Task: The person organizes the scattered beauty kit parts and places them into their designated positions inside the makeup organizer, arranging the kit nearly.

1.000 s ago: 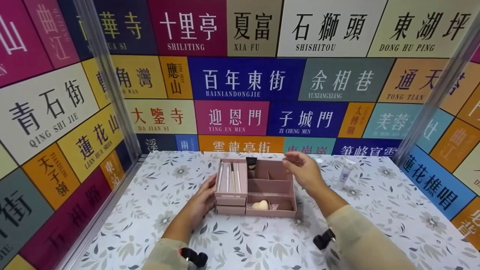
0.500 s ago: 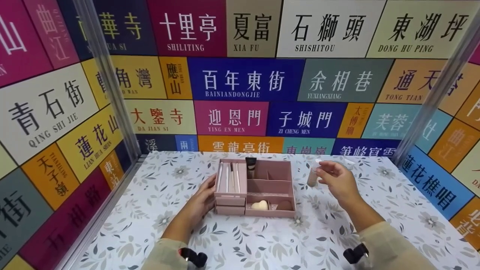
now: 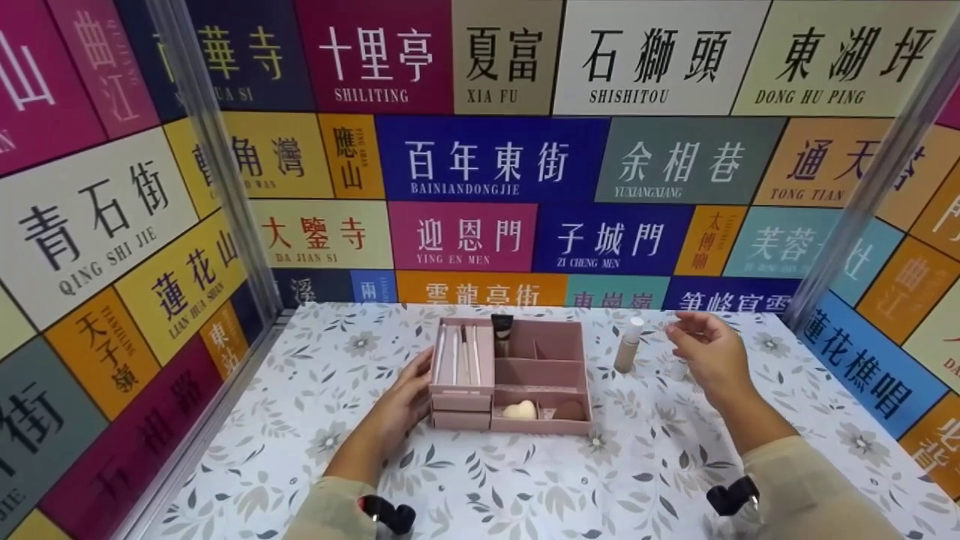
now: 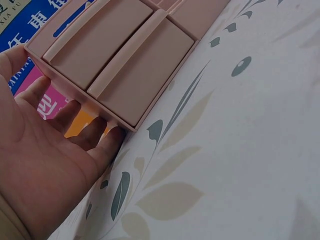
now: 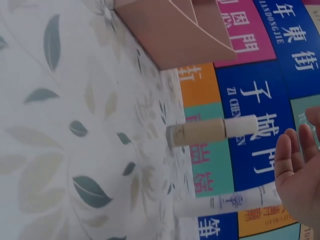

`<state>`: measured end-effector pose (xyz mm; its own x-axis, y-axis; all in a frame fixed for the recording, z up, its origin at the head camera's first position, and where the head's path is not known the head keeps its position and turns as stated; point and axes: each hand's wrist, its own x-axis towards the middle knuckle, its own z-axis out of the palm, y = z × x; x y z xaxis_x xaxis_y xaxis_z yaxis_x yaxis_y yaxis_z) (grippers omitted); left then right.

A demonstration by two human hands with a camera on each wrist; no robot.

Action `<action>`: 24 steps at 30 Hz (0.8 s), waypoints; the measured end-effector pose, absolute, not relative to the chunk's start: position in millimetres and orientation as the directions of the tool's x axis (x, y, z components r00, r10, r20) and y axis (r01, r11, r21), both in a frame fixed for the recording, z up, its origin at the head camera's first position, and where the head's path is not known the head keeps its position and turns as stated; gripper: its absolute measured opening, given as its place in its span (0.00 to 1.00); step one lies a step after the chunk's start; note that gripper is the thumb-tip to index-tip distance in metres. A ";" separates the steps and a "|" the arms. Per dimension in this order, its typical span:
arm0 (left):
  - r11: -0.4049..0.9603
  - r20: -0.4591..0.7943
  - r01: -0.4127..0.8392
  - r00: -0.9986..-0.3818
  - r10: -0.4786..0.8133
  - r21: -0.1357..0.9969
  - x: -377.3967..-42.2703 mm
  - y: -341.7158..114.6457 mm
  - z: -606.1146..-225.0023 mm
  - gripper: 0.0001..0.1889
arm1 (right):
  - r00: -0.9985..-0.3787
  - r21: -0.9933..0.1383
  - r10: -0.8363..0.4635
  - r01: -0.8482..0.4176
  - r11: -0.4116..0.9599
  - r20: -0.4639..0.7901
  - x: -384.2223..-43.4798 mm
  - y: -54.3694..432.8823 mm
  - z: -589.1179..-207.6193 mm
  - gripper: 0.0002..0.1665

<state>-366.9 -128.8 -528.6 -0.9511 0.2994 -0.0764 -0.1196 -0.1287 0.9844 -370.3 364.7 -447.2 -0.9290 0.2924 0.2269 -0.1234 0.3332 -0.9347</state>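
A pink desk organiser [image 3: 541, 367] stands mid-table, with brushes [image 3: 465, 352] on its left tray, a dark tube [image 3: 502, 332] at the back and a pale sponge [image 3: 520, 410] in front. My left hand [image 3: 403, 401] rests flat against its left side, the fingers [image 4: 95, 131] straight beside the two drawers [image 4: 120, 60]. A beige bottle with a white cap [image 3: 628, 344] [image 5: 212, 131] stands upright right of the organiser. My right hand [image 3: 709, 356] hovers empty just right of the bottle, fingers [image 5: 292, 152] relaxed. A white tube [image 5: 227, 202] stands behind it, hidden by the hand in the head view.
The table [image 3: 525, 480] wears a white cloth with grey leaf print. Walls of coloured sign panels [image 3: 487, 157] close in the back and both sides, with metal posts [image 3: 217, 157] at the rear corners.
My right hand moved right from above the organiser carrying the beige bottle, stood it on the cloth and let go. The left hand stayed put.
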 end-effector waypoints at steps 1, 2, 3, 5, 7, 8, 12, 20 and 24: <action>-0.128 -0.062 -0.106 -0.949 0.309 0.986 -366.7 -128.9 -528.8 0.34 | -0.922 -0.935 0.308 -0.127 0.331 0.235 -371.7 368.4 -446.8 0.18; -0.133 -0.054 -0.100 -0.947 0.315 0.986 -366.7 -128.9 -529.1 0.35 | -0.914 -0.935 0.326 -0.129 0.329 0.241 -372.8 371.8 -446.2 0.17; -0.139 -0.044 -0.093 -0.946 0.322 0.986 -366.7 -128.9 -529.3 0.35 | -0.908 -0.937 0.342 -0.127 0.324 0.241 -373.9 375.6 -445.8 0.18; -0.150 -0.025 -0.079 -0.943 0.333 0.986 -366.6 -128.8 -529.8 0.36 | -0.895 -0.940 0.376 -0.115 0.321 0.238 -376.4 383.0 -445.0 0.18; -0.158 -0.014 -0.071 -0.941 0.339 0.985 -366.7 -128.5 -530.2 0.36 | -0.889 -0.945 0.408 -0.076 0.317 0.209 -378.4 390.2 -443.8 0.17; -0.162 -0.019 -0.077 -0.942 0.335 0.984 -367.0 -128.4 -530.4 0.35 | -0.886 -0.949 0.423 -0.055 0.311 0.190 -379.2 393.3 -443.1 0.17; -0.157 -0.013 -0.069 -0.943 0.332 0.985 -367.3 -127.9 -530.9 0.35 | -0.879 -0.955 0.461 0.028 0.296 0.118 -382.7 403.4 -442.0 0.20; -0.158 -0.017 -0.071 -0.947 0.321 0.985 -366.0 -127.7 -529.2 0.34 | -0.878 -0.954 0.470 0.063 0.294 0.087 -388.7 413.3 -446.7 0.27; -0.169 -0.013 -0.070 -0.949 0.315 0.983 -365.0 -127.0 -528.8 0.34 | -0.881 -0.939 0.469 0.104 0.327 0.066 -390.6 414.8 -449.5 0.34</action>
